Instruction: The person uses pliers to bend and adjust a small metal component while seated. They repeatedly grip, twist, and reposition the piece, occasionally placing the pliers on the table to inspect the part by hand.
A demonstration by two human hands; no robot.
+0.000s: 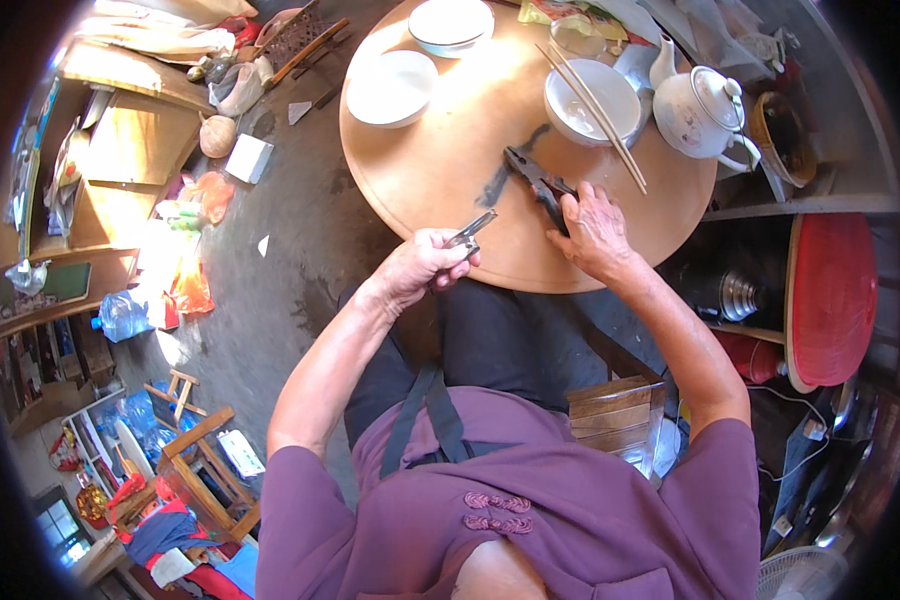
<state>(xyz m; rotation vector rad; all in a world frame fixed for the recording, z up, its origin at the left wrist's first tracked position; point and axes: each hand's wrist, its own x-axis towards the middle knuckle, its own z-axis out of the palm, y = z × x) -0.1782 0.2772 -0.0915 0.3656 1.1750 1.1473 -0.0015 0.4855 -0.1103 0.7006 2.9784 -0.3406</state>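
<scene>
My left hand [425, 268] is closed, thumb on top, around a small silver metal tool that looks like a nail clipper [473, 229]. It is held just above the table's near edge, its tip pointing away to the right. On the round wooden table [450, 170] lies a pair of dark pliers [538, 182], jaws toward the far left. My right hand [592, 232] rests at the near end of the pliers, fingers curled over the handles. A dark stain marks the tabletop beside the jaws.
Past the pliers stands a white bowl [580, 105] with chopsticks [600, 120] across it. A white teapot [698, 112] is at the right. Two more white bowls, one the near-left bowl [392, 90], sit at the far left. A red round board [835, 300] stands right of the table.
</scene>
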